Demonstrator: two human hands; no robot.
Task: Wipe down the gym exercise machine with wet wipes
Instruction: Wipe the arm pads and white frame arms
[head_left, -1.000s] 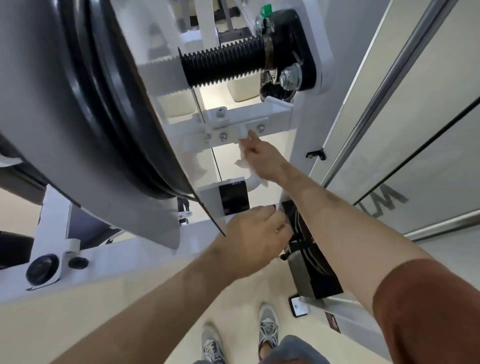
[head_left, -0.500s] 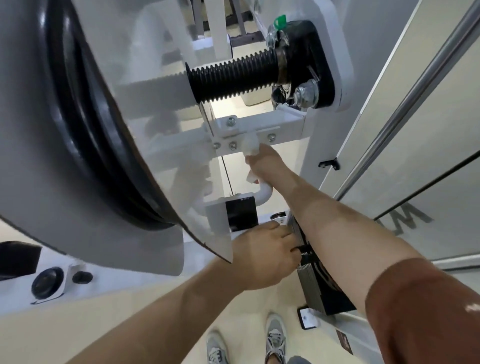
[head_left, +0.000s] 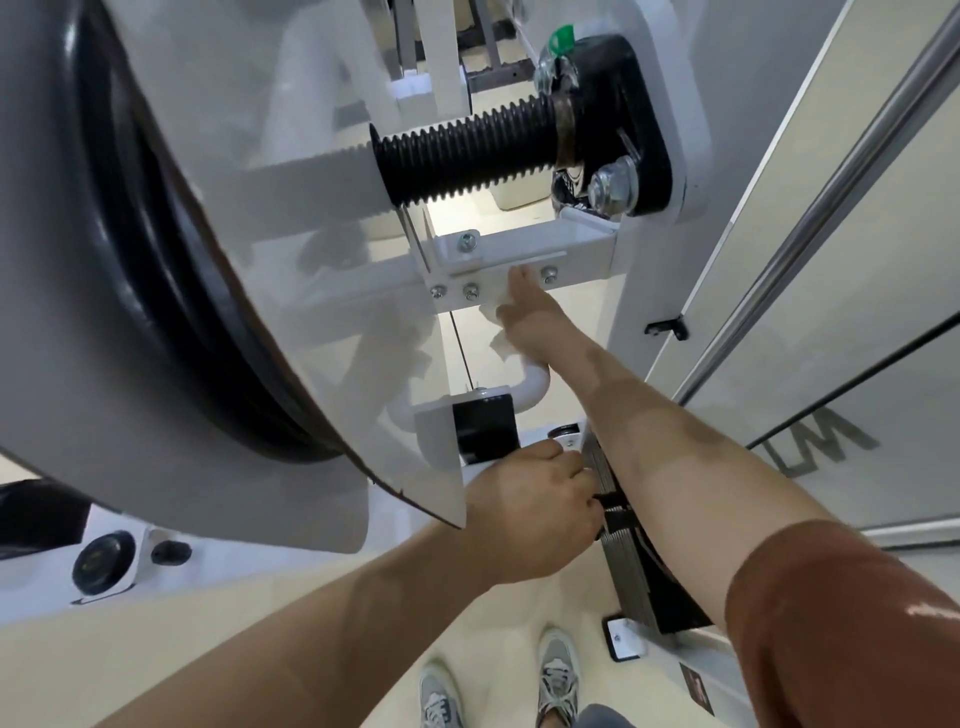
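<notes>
Centre frame, the right hand (head_left: 527, 312) grasps a bunched wet wipe (head_left: 493, 309), pressing it to the machine's white bracket (head_left: 582, 249) among 3 bolts (head_left: 470, 291). Lower down, the left hand (head_left: 535, 514) is clenched over a white frame edge (head_left: 563, 444) beside the weight stack (head_left: 623, 535).

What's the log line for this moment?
step: wiping | right hand: holds wipe against bracket | left hand: curled beside weight stack, grip unclear
</notes>
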